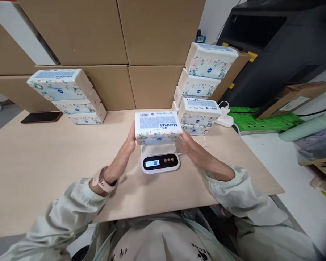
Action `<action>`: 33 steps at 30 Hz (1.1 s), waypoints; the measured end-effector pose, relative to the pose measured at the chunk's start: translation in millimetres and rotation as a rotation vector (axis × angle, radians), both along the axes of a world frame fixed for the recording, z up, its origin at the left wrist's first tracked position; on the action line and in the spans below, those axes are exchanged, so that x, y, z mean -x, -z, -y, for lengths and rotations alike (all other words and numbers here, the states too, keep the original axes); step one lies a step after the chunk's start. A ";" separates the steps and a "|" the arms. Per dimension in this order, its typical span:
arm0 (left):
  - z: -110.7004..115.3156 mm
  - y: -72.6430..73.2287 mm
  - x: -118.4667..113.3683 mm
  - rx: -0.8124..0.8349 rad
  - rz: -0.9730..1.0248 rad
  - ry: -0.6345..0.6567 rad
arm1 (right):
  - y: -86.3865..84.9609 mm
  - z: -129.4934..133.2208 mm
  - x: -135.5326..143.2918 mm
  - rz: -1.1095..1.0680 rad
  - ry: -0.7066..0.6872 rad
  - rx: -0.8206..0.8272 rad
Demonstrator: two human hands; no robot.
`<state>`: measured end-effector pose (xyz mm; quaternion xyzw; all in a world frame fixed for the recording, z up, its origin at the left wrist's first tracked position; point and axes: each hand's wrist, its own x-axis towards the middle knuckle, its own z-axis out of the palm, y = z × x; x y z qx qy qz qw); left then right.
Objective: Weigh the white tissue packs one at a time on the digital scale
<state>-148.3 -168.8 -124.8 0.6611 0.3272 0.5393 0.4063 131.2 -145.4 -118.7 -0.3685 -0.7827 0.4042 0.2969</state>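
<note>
Between my two hands is a white and blue floral tissue pack (pixel 159 125) marked "Manhua". My left hand (pixel 126 148) presses its left end, and my right hand (pixel 194 150) presses its right end. Directly beneath the pack is a white digital kitchen scale (pixel 161 167), its lit display reading 0.0. The pack hides most of the scale's platform. Similar tissue packs are stacked at the right (pixel 199 110), close beyond my right hand, and at the back left (pixel 78 107).
Cardboard boxes (pixel 97 32) form a wall along the table's back edge. A dark phone (pixel 41 117) lies at the far left of the wooden table (pixel 57 156). A white power strip (pixel 225 120) with cables sits by the right stack. Beyond are a green box (pixel 241 119) and a large black machine (pixel 274 47).
</note>
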 end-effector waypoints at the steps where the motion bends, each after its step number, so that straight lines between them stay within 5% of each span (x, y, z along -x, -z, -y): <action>1: 0.0 9.7 -1.3 0.033 -0.032 0.032 | 7.5 -3.5 -3.5 0.025 0.018 0.011; 8: -5.5 36.4 -0.7 0.152 -0.093 0.071 | 44.4 -12.8 -9.2 0.049 0.087 0.076; 14: 15.2 63.6 24.2 0.265 0.161 -0.367 | 66.3 -1.1 -14.3 -0.234 0.482 -0.264; 18: 21.7 60.7 32.0 0.247 0.311 -0.547 | 70.9 -1.7 -18.7 -0.317 0.625 -0.406; 23: 22.0 50.3 30.1 0.164 0.349 -0.555 | 67.3 -4.3 -18.9 -0.336 0.701 -0.509; 33: 20.2 55.6 27.5 0.201 0.336 -0.571 | 65.2 -3.0 -17.5 -0.380 0.744 -0.431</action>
